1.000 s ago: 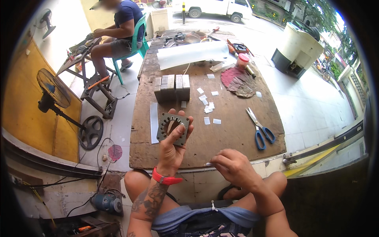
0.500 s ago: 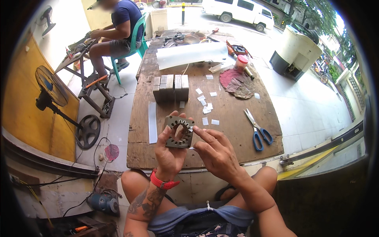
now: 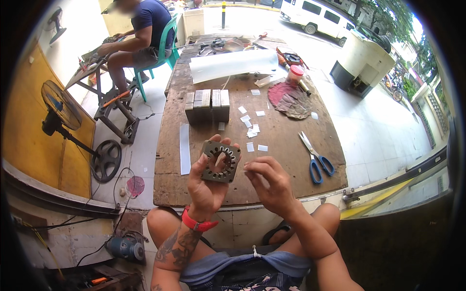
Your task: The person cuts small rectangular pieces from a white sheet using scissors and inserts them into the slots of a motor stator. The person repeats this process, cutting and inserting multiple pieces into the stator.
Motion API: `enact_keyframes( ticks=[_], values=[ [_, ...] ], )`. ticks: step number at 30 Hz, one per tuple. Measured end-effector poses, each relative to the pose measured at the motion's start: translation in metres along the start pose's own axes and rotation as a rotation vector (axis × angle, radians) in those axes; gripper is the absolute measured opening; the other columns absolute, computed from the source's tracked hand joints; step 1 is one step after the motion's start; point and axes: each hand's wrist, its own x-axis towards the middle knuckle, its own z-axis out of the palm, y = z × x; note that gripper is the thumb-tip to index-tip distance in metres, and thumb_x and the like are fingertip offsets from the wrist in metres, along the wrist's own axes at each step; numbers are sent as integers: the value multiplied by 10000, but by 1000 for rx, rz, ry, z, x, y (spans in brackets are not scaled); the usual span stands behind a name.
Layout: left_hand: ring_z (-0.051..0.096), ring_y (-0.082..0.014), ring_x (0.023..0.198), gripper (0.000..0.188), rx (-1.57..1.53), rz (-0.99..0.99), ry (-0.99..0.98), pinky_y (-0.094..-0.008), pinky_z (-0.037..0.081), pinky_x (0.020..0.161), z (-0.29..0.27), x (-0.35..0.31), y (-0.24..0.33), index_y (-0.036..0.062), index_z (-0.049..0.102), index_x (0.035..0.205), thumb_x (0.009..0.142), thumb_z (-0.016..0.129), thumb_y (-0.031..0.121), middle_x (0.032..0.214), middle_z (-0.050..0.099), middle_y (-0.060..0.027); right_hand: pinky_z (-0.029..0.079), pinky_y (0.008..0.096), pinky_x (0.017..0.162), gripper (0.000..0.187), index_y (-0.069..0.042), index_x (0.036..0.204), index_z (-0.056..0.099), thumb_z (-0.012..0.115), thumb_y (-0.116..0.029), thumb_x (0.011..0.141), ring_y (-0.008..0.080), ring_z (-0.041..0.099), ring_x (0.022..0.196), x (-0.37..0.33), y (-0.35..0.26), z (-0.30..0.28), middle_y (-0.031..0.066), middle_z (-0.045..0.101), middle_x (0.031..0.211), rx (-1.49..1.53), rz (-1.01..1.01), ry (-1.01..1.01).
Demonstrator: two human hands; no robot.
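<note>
My left hand (image 3: 206,193) holds up a square metal stator core (image 3: 213,176) with a round slotted bore, thumb on one side and fingers behind it. White lining shows in several slots along the upper and right part of the bore. Just right of the core, my right hand (image 3: 274,186) is closed in a pinch, apart from it. Whatever is between those fingertips, if anything, is too small to make out. Beyond my hands several small white slips (image 3: 262,148) lie scattered on the wooden table (image 3: 233,191). Left of them lies a long white strip (image 3: 185,150).
Stacked metal core blocks (image 3: 208,114) stand beyond my left hand. Blue-handled scissors (image 3: 316,162) lie at the right. Farther back are a white sheet (image 3: 233,66), a red-lidded jar (image 3: 294,75) and a cloth (image 3: 291,103). Another person (image 3: 150,34) sits at the far left.
My right hand has drawn back to the right from the core's edge, and its fingers have come together. The left hand still holds the core in nearly the same place.
</note>
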Motion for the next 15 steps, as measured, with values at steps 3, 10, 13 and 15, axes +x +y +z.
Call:
enact_keyframes(
  ticks=[3, 10, 13, 15],
  values=[
    [477, -374, 1449, 673, 2, 4, -12, -497, 380, 1224, 3, -3, -1, 49, 422, 1539, 1006, 577, 430, 1527, 510, -169, 576, 329, 826, 301, -53, 1195, 717, 738, 55, 915, 211, 727, 927, 2, 0, -3, 119, 736, 1065, 140, 71, 93],
    [428, -358, 1488, 648, 97, 45, 10, -483, 353, 1239, 6, -9, -6, 48, 367, 1566, 1040, 532, 390, 1530, 494, -176, 584, 322, 828, 331, -55, 1225, 734, 743, 62, 916, 173, 720, 881, 7, -1, 4, 105, 736, 1016, 198, 104, 123],
    [425, -341, 1491, 625, 127, 84, -27, -468, 365, 1231, 4, -10, -8, 38, 344, 1570, 1054, 505, 352, 1537, 476, -168, 577, 341, 815, 379, -60, 1234, 719, 782, 39, 874, 226, 707, 878, 6, 2, 9, 108, 712, 1005, 62, 4, 111],
    [449, -308, 1465, 613, 123, 110, -52, -440, 357, 1227, 4, -11, -9, 16, 339, 1559, 1050, 517, 306, 1509, 486, -172, 572, 375, 808, 363, -50, 1207, 702, 796, -7, 859, 274, 689, 902, 5, 3, 11, 111, 691, 1010, -81, -90, 118]
  ],
)
